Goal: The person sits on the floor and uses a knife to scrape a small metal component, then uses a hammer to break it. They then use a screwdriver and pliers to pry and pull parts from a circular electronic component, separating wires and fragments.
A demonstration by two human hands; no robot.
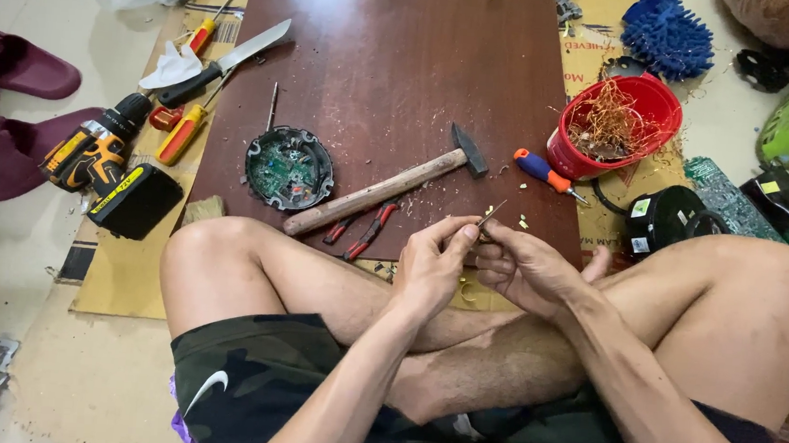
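Pinching small metal strip btwn both: left hand & right hand closed on it, above hammer.

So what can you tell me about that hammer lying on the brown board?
The hammer has a dark metal head and a long, pale wooden handle that looks worn and scuffed. It lies flat and diagonal on the dark brown board, head toward the far right, handle end pointing near left toward the person's knee. The handle passes over red-handled pliers, just right of a round black casing holding a green circuit board. Wood chips and bits are scattered around it. Neither hand touches it.
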